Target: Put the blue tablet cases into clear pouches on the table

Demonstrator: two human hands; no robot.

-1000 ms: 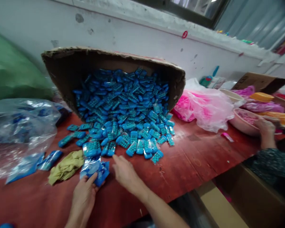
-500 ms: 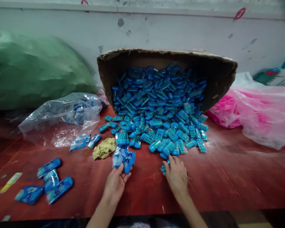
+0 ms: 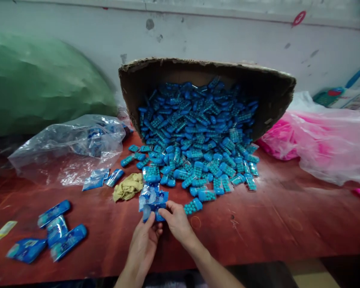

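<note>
My left hand (image 3: 143,244) holds a flat blue printed plastic sleeve (image 3: 155,211) between thumb and fingers, low over the table. At the sleeve's right edge, my right hand (image 3: 180,225) pinches it too. Flat sleeves of the same print (image 3: 150,195) lie just beyond. A small clear container with a blue cap and turquoise beads (image 3: 193,206) lies on the table beyond my right hand. Behind it, a heap of such containers (image 3: 195,156) spills from a cardboard box (image 3: 283,104) lying on its side.
Several containers in blue sleeves (image 3: 68,241) lie at the left near a yellow cutter-like strip (image 3: 2,234). A crumpled yellowish cloth (image 3: 127,187) sits by a clear plastic bag (image 3: 69,140). A green sack (image 3: 45,84) stands back left, a pink-filled bag (image 3: 321,144) at right.
My right hand has left the bead container, moved left and taken hold of the sleeve's edge. My left hand still holds the sleeve. The view has shifted slightly.
</note>
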